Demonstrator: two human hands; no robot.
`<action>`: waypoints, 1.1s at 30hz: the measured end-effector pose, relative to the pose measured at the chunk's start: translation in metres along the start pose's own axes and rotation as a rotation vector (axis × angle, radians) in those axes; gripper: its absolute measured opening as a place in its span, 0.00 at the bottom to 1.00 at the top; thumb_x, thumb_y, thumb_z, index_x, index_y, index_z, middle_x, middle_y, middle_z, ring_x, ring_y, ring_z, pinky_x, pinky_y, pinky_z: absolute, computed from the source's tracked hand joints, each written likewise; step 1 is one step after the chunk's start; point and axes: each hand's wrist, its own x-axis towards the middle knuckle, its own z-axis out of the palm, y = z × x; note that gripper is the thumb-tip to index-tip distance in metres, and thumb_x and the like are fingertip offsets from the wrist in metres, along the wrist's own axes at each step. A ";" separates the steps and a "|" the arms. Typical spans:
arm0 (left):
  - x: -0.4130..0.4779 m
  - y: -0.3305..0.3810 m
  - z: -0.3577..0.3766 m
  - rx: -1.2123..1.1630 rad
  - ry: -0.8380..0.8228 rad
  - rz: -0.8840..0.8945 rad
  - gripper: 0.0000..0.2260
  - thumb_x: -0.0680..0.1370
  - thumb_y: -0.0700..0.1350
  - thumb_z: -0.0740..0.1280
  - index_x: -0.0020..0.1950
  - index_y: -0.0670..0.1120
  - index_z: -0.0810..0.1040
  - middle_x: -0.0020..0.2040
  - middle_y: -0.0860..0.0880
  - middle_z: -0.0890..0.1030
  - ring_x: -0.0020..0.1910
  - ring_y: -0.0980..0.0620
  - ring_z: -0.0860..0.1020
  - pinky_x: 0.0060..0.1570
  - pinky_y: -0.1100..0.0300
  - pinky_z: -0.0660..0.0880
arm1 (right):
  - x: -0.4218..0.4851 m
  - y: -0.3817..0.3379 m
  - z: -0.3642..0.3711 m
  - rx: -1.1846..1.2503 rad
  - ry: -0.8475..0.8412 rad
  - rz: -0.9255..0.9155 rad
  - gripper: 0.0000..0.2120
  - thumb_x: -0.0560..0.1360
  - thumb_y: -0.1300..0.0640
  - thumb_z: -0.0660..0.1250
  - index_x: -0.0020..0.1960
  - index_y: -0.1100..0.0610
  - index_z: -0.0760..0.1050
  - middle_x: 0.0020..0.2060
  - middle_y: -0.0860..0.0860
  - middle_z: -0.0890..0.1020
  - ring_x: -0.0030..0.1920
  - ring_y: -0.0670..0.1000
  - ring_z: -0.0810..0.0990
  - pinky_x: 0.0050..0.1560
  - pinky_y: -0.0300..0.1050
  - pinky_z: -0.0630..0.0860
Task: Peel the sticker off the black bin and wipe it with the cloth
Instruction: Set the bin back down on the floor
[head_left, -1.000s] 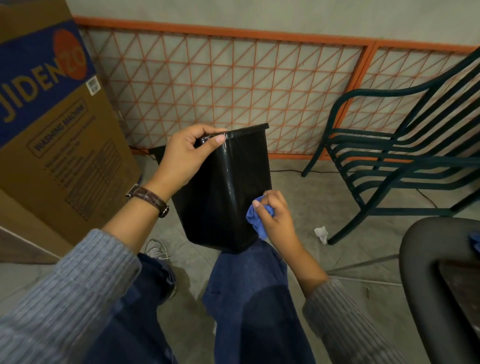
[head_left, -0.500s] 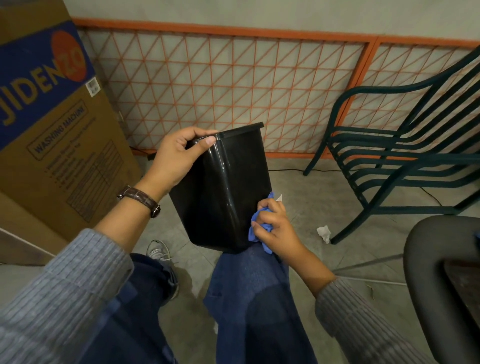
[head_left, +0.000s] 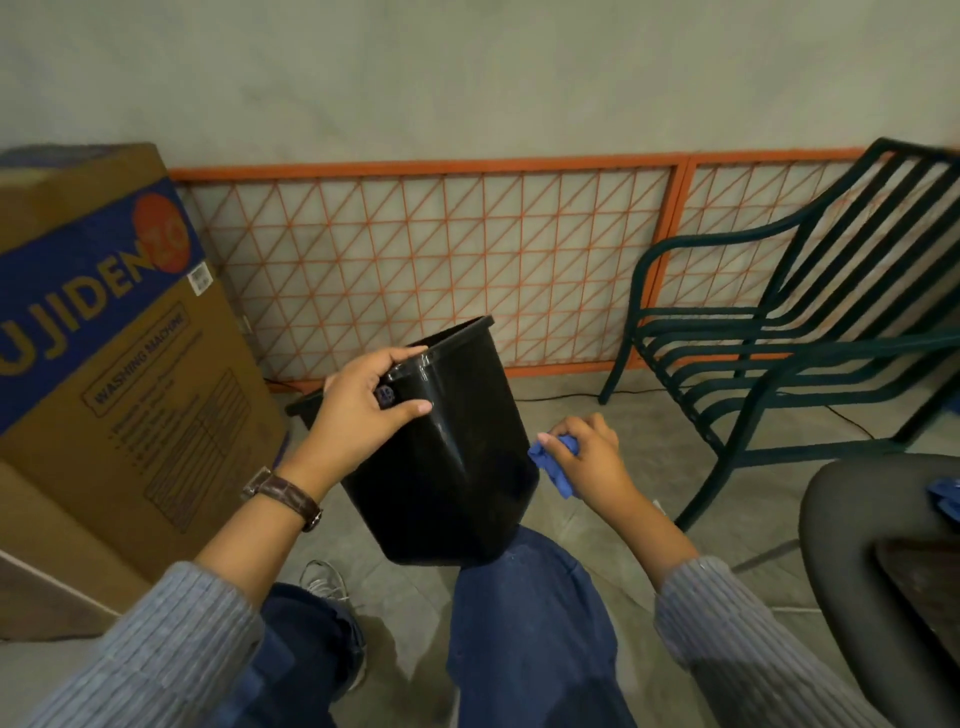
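The black bin (head_left: 447, 467) rests tilted on my right knee, its open top turned away toward the wall. My left hand (head_left: 358, 415) grips the bin's near rim corner, thumb across the outer wall; something small and bluish shows under my fingers, too small to tell what. My right hand (head_left: 592, 457) holds the bunched blue cloth (head_left: 556, 462) just off the bin's right side, slightly apart from the wall. No sticker is visible on the faces turned to me.
A large cardboard washing-machine box (head_left: 119, 374) stands at my left. An orange mesh fence (head_left: 441, 270) runs along the wall. A dark green metal chair (head_left: 779, 353) stands at the right, and a black chair arm (head_left: 852, 545) sits at the near right.
My right hand with the cloth has come off the bin's lower right side and moved right. My left hand has turned the bin. The camera has tilted upward.
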 end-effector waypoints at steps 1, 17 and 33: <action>-0.004 0.001 0.000 0.014 0.019 -0.014 0.22 0.66 0.50 0.73 0.55 0.68 0.72 0.56 0.62 0.77 0.61 0.55 0.73 0.65 0.42 0.67 | -0.004 -0.004 -0.007 -0.010 -0.002 -0.004 0.07 0.75 0.48 0.66 0.42 0.50 0.75 0.49 0.51 0.71 0.55 0.53 0.70 0.55 0.49 0.70; -0.005 -0.045 0.047 0.297 0.172 0.082 0.20 0.69 0.44 0.73 0.59 0.55 0.76 0.46 0.55 0.78 0.48 0.57 0.73 0.51 0.64 0.53 | 0.028 -0.069 0.023 -0.263 0.019 0.041 0.13 0.77 0.46 0.61 0.54 0.54 0.75 0.58 0.54 0.69 0.61 0.57 0.65 0.57 0.52 0.67; 0.030 -0.271 0.210 0.461 0.037 -0.187 0.19 0.67 0.40 0.73 0.56 0.52 0.79 0.46 0.53 0.82 0.42 0.49 0.77 0.47 0.60 0.56 | 0.130 0.019 0.121 -0.473 -0.255 0.231 0.14 0.78 0.44 0.60 0.56 0.52 0.75 0.62 0.54 0.68 0.63 0.59 0.65 0.57 0.55 0.68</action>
